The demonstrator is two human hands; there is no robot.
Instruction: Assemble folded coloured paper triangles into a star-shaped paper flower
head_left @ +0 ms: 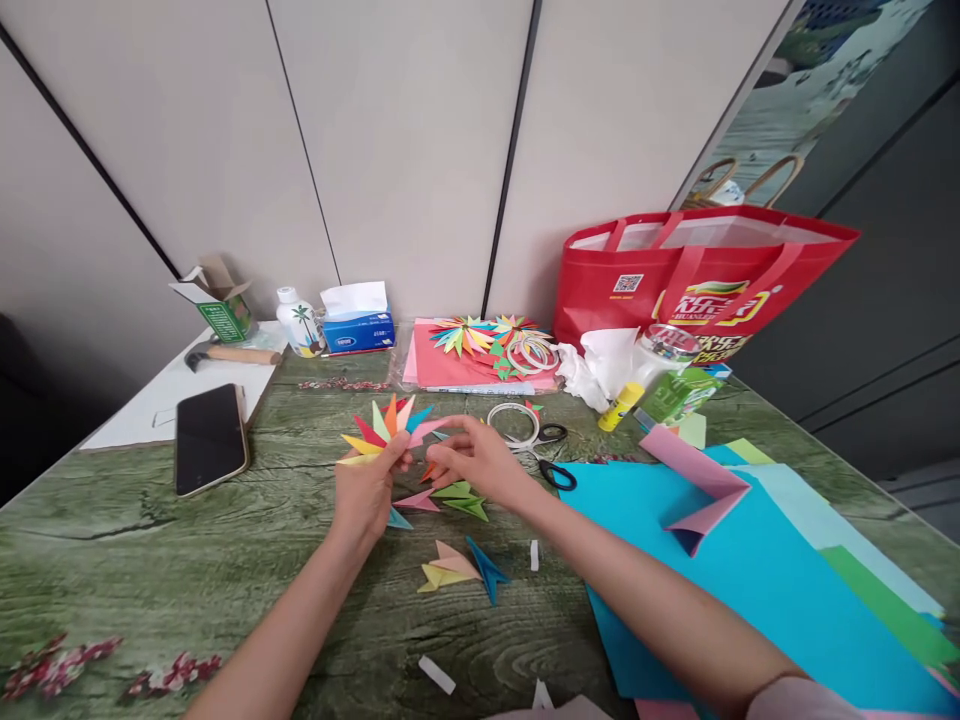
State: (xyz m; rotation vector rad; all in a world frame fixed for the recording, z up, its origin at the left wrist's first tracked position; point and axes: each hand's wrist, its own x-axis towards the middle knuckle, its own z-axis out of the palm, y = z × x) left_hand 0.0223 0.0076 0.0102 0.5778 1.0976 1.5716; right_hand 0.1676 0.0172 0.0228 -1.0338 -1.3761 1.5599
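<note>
— Paper star fan [386,428], half assembled: where is it?

— Pinched upright in the left hand [367,495]. Nearer us lie loose folded points [457,570]. The right hand [480,458] grips a pink point [429,430], touching the fan's edge.

— Which step?

— Seemingly slotting it in; that needs careful alignment. Beyond the hands: scissors [553,455], tape [512,420], finished stars [472,335].

The left hand [369,488] is hiding the bottom of the paper star [386,432]; the blue paper [750,580] beside it is running off the picture's edge.
</note>
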